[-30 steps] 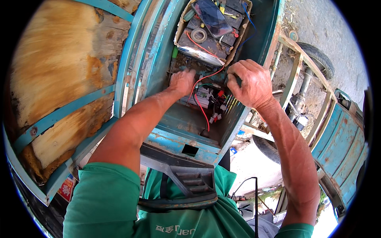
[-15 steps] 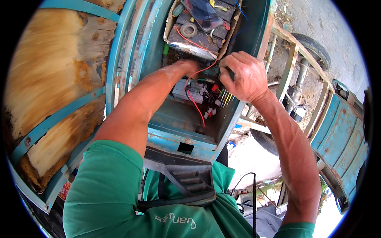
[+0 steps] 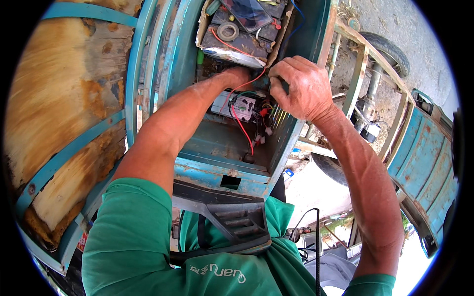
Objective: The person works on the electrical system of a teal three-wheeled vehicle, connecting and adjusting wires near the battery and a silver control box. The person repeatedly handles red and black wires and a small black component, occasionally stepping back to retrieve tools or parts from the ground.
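Note:
My left hand (image 3: pixel 238 76) reaches into the blue metal compartment (image 3: pixel 207 140), below the front edge of a worn carton of dark batteries; its fingers are hidden. Close by at the compartment's right wall, my right hand (image 3: pixel 302 88) is closed with thumb and fingers curled in a pinch; whatever they hold is hidden. Under my hands lies a silver finned control box (image 3: pixel 244 106) with a pale label. Coloured wires and white connectors (image 3: pixel 268 131) hang at its right end. A red wire (image 3: pixel 240 124) loops from the carton down past the box.
On the batteries lie a dark-screened phone (image 3: pixel 251 16) and a tape roll (image 3: pixel 227 31). A green handle (image 3: pixel 200 56) stands by the left wall. A black plastic part (image 3: pixel 239 224) sits in front of me. At right are a metal frame (image 3: pixel 356 89) and a wheel (image 3: pixel 385 52).
The wires and connectors have shifted right, uncovering the control box's label. My hands stay at nearly the same spots, and the whole view has moved slightly.

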`<state>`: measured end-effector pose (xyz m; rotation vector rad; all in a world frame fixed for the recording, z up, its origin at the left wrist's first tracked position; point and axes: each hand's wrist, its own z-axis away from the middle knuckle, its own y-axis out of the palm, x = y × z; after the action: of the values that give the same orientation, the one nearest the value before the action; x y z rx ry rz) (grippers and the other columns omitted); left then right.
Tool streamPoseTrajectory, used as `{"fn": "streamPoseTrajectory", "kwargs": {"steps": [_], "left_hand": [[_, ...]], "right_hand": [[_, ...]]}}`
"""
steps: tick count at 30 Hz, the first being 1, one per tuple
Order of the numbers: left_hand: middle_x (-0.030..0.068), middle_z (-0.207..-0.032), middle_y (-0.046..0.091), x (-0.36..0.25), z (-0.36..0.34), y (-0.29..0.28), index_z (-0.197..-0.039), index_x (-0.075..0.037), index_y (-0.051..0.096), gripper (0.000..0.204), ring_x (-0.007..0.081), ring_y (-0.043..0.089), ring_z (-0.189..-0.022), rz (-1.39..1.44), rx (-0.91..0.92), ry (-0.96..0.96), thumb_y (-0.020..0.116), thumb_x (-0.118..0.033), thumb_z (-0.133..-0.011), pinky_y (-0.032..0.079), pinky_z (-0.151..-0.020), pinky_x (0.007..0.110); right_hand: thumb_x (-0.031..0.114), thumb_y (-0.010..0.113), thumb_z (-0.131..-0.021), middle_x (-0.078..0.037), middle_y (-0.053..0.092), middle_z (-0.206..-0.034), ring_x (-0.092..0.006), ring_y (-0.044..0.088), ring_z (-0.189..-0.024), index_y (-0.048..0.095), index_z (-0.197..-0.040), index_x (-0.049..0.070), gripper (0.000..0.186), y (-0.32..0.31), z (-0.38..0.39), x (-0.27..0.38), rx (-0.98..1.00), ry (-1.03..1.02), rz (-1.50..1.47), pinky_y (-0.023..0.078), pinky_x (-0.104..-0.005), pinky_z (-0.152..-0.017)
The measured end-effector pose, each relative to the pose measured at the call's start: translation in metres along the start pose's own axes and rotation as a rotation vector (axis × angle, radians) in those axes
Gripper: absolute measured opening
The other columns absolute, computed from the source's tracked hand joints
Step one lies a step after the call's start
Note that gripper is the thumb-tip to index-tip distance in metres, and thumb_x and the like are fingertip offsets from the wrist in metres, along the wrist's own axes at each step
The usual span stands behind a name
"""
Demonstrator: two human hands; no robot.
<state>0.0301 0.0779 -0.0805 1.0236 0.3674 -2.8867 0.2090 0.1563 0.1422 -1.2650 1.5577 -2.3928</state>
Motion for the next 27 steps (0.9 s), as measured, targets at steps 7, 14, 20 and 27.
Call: {"fn": "streamPoseTrajectory", "kwargs": {"steps": [7,14,20,27], "left_hand": [[0.0177,-0.098,0.072,-0.001,0.007,-0.007,-0.099,0.000,0.074,0.042,0.0305,0.067,-0.088,0.255,0.075,-0.045,0.068,-0.038,-0.082,0.052,-0.080,0.041],[0.0096,-0.085,0.072,0.027,-0.003,0.012,-0.098,-0.004,0.074,0.018,0.0178,0.068,-0.070,0.450,0.071,-0.090,0.064,-0.017,-0.093,0.056,-0.065,0.031],[0.0119,-0.094,0.073,0.018,0.013,0.004,-0.109,-0.004,0.072,0.024,0.0192,0.070,-0.078,0.862,0.005,-0.226,0.063,-0.017,-0.091,0.057,-0.073,0.032],[0.0122,-0.102,0.072,0.034,0.016,0.012,-0.120,-0.004,0.068,0.032,0.0201,0.070,-0.089,0.946,-0.012,-0.182,0.061,-0.008,-0.090,0.056,-0.083,0.035]], "right_hand": [[0.015,0.066,-0.075,-0.006,0.062,-0.077,-0.0269,0.063,-0.075,0.063,-0.080,0.008,0.009,0.001,-0.001,0.000,-0.013,-0.002,0.010,0.053,-0.0397,-0.066],[0.015,0.066,-0.075,-0.007,0.062,-0.077,-0.0274,0.063,-0.076,0.063,-0.080,0.007,0.009,-0.003,-0.004,0.007,0.019,-0.015,0.018,0.052,-0.0405,-0.066],[0.015,0.066,-0.075,-0.007,0.063,-0.077,-0.0276,0.063,-0.076,0.063,-0.079,0.007,0.009,-0.003,-0.002,0.002,0.019,0.007,0.032,0.053,-0.0407,-0.066],[0.015,0.066,-0.076,-0.007,0.063,-0.076,-0.0273,0.064,-0.076,0.063,-0.079,0.007,0.009,0.000,-0.001,0.004,0.008,-0.006,0.019,0.053,-0.0408,-0.067]]}}
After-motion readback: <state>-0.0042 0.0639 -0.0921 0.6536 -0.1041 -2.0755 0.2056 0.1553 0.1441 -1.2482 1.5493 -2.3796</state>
